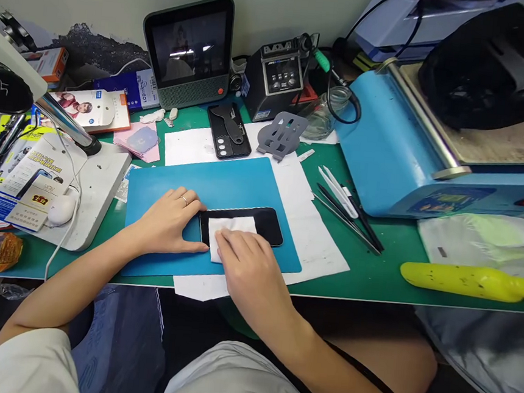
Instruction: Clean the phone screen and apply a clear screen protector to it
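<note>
Phone (270, 226), black, glossy and rectangular with rounded corners, lies flat and slightly aslant before us on a smooth blue rectangular mat (199, 179). Over its left half we have a folded white cloth (236, 223), its near edge overhanging the phone onto the mat. Our right hand (253, 269) grasps the cloth with bent fingers and presses it against the glossy surface. Our left hand (165, 222) is spread, thumb and forefinger bracketing the phone's left end without closing round it. Beneath the mat we see rumpled white paper (323, 257), spread over the green-topped bench (399, 245). Just beyond the mat lie a flat black phone-shaped panel (216, 134) with round camera openings and a grey slotted plastic stand (281, 134). To the right, slim black and white hand tools (350, 207) lie in a loose bunch, with a yellow plastic bottle (465, 280) on its side farther right and a bulky light-blue machine (376, 145) behind. At the back we have a dark-screened display (187, 49) beside a black control box with knobs (276, 78).
</note>
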Available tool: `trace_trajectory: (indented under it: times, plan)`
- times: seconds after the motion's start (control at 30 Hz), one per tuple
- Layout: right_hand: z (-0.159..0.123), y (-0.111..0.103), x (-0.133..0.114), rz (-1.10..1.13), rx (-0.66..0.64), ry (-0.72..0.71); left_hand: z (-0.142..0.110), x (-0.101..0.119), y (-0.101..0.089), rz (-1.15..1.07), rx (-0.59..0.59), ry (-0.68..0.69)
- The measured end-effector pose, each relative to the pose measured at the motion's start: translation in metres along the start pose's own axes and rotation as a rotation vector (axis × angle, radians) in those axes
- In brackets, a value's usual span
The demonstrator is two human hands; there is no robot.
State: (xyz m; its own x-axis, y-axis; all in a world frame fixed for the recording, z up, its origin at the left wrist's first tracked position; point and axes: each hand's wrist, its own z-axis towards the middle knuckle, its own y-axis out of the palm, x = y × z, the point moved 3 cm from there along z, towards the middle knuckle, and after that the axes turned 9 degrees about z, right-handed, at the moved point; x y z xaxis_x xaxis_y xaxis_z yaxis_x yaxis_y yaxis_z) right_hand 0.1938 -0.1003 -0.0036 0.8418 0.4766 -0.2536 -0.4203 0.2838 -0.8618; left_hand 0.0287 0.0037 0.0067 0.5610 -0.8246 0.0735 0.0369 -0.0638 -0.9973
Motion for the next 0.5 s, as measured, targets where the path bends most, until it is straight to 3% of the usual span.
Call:
trace_trajectory:
  times: [0.23,0.4,0.5]
  plan:
    - [0.018,0.008,0.011,-0.003,-0.083,0.073,0.001,-0.003,-0.001,-0.044,0.024,0.009]
    - [-0.006,-0.004,0.002,0.014,0.004,0.028,0.000,-0.003,-0.001,-0.042,0.008,0.007]
    - [-0.009,-0.006,0.009,0.045,-0.010,0.023,0.001,-0.002,-0.001,-0.031,0.007,0.011]
